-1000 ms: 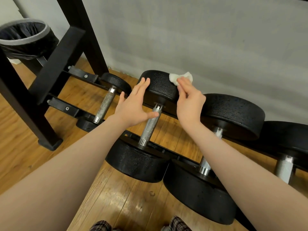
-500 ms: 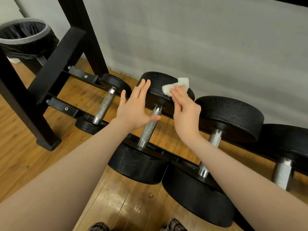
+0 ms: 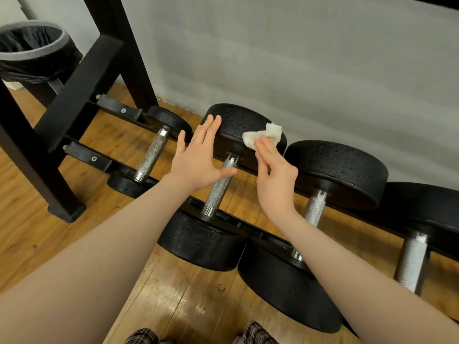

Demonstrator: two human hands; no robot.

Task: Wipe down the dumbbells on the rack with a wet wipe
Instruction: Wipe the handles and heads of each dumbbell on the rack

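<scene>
While the right hand (image 3: 275, 175) presses a crumpled white wet wipe (image 3: 263, 135) against the rim of the far head (image 3: 238, 122) of the second dumbbell, the left hand (image 3: 198, 160) lies flat on the same head's left flank, fingers straight and together, thumb spread toward the knurled handle (image 3: 219, 187). It grips nothing; the flat palm appears to steady the weight so that it does not roll in its cradle under the rubbing. The right fingers are nearly straight as well, holding the wipe down by pressure on the rubber rather than by a pinch, which spreads the cloth over more surface. The dumbbell lies across the rack's two rails (image 3: 99, 160), its near head (image 3: 201, 242) at the front rail and its far head at the back rail, close to the wall. A smaller dumbbell (image 3: 151, 155) lies toward the rack's left end beside the upright frame (image 3: 82, 90); two larger ones (image 3: 335, 170) (image 3: 412, 256) follow toward the right end. A bin lined with a black bag (image 3: 32, 53) stands beyond the left end, a likely place for the used wipe. Judged from the wipe's position, work is on the far head, with the handle and near head probably yet to do.
</scene>
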